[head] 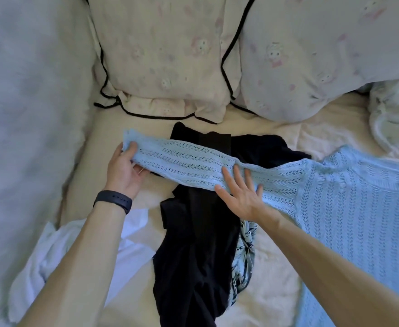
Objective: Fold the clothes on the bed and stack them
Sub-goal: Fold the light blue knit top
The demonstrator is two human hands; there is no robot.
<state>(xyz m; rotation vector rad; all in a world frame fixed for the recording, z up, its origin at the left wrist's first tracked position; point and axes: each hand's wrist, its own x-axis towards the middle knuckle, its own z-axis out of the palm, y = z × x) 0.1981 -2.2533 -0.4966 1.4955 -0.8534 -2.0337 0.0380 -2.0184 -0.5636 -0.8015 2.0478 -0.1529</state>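
Snagging is the risk I am weighing first. I am pinching the cuff of the sleeve [182, 161] in my left hand [123, 168], with the thumb on top and the fingers curled under. I am pressing my right hand [238, 194] flat on the same sleeve nearer the shoulder, fingers straight and spread, gripping nothing.

The sweater [359, 208] is lying with its body on the right side of the bed [276, 267]. Its sleeve is stretching left across the black garment [193, 244] heaped in the middle.

The knit is open and full of holes, so I am thinking a fingertip or the band [113, 201] on my left wrist could catch a loop as I am swinging the cuff over. I am also pulling the sleeve fairly taut between my two hands. A harder tug would likely be stretching it out of shape rather than flattening it.

The black garment is lumpy beneath the sleeve, so any crease I am pressing there is probably coming out crooked. Knit lying on cloth may also be dragging that garment along, and with it the print cloth [245, 251] peeking out at its right edge.

My left forearm is crossing the white top [47, 251] on the near left and could be rumpling it further. The pillows [165, 55] are sitting at the far side, close behind the cuff, so there is little flat room there for laying the sleeve out.
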